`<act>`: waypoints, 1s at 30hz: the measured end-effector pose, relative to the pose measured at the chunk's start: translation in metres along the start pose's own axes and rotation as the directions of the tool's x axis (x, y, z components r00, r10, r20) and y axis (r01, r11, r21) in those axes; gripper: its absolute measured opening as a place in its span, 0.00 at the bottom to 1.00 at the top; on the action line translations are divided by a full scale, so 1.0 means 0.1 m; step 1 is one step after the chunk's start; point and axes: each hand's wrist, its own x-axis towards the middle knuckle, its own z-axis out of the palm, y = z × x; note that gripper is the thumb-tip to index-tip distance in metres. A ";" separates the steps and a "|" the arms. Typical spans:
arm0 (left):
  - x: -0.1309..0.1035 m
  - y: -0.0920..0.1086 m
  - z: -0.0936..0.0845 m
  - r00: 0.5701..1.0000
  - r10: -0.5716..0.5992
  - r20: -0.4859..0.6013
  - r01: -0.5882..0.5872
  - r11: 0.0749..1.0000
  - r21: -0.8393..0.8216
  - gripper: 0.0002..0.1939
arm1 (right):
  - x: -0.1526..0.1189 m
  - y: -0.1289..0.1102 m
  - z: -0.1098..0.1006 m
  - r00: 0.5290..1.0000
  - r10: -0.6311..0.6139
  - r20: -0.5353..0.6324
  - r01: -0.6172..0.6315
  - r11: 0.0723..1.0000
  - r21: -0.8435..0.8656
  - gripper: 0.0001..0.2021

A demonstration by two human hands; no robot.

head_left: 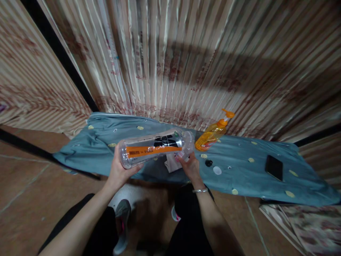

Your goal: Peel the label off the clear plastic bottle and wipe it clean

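My left hand [121, 165] is wrapped round the base end of a large clear plastic bottle [141, 151] with an orange and black label. The bottle lies tilted almost level, its neck pointing right. My right hand [191, 165] grips a small clear plastic bottle [189, 142] close to the large one's neck; whether the two mouths touch, I cannot tell. Under my right hand lies a pale cloth or tissue [172, 164], partly hidden. A pump bottle [211, 137] of orange liquid stands just beyond the right hand.
A blue patterned cloth [239, 174] covers the narrow surface before me. On it are a small black cap [209, 163], a white round disc [217, 170] and a dark phone [274, 167]. Striped curtains [170, 64] hang behind, with black frame bars [64, 60] at the sides.
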 end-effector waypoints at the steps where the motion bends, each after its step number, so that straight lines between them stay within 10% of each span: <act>1: -0.01 0.01 0.00 1.000 0.007 -0.009 -0.007 1.000 0.007 0.49 | 0.00 0.00 0.00 1.000 -0.007 -0.006 0.007 1.000 0.009 0.22; 30: -0.02 0.02 0.02 0.999 -0.001 -0.048 -0.001 0.999 -0.042 0.47 | -0.07 -0.06 0.04 1.000 -0.008 -0.020 0.009 0.999 0.047 0.20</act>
